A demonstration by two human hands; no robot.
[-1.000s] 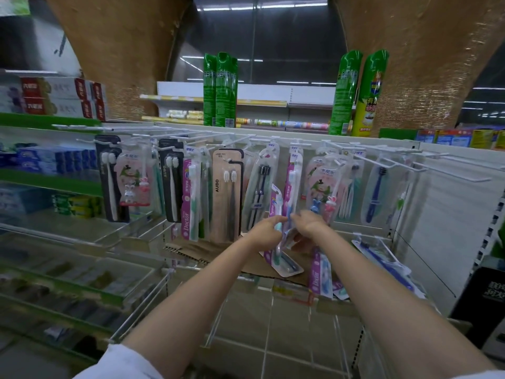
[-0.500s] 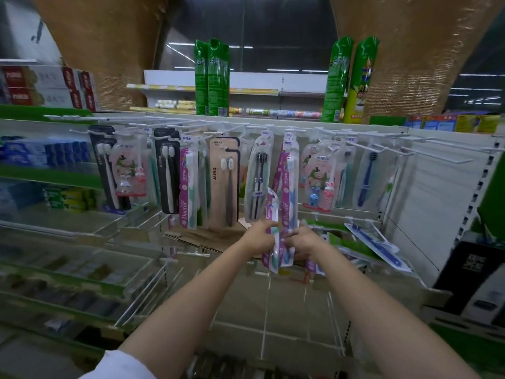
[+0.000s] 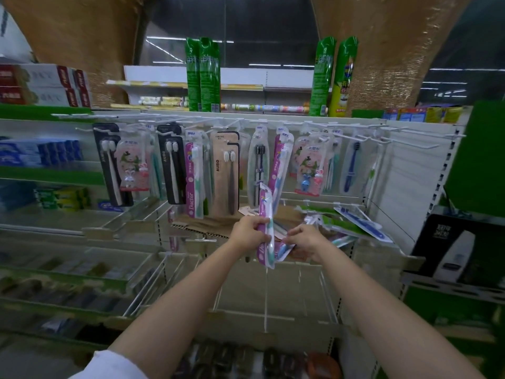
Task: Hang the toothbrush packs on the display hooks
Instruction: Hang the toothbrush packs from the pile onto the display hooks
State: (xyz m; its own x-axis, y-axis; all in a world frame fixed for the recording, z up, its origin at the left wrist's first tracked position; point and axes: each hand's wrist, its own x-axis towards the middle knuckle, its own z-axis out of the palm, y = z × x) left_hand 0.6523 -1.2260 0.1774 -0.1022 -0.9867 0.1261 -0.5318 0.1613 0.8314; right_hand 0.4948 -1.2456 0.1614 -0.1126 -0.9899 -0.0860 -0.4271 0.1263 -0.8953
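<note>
My left hand (image 3: 250, 232) grips a pink-and-clear toothbrush pack (image 3: 265, 212) and holds it upright below the row of white display hooks (image 3: 363, 138). My right hand (image 3: 306, 240) is just to its right, its fingers closed on the lower ends of more packs (image 3: 284, 248) at the edge of a cardboard sheet (image 3: 207, 222). Several toothbrush packs hang on the hooks, among them a pink Doctor pack (image 3: 194, 181), a beige pack (image 3: 225, 173) and a pink pack (image 3: 281, 165) right above the held one. Empty hooks stick out at the right.
Loose packs (image 3: 358, 224) lie on the wire shelf to the right of my hands. Green spray cans (image 3: 203, 75) stand on the top of the unit. Toothpaste boxes (image 3: 41, 86) fill the shelves at left. A black box (image 3: 459, 247) sits at right. Wire shelves lie below.
The left hand has drawn one pink pack up and away from the bundle. The right hand has stayed low on the other packs. The camera has tilted slightly.
</note>
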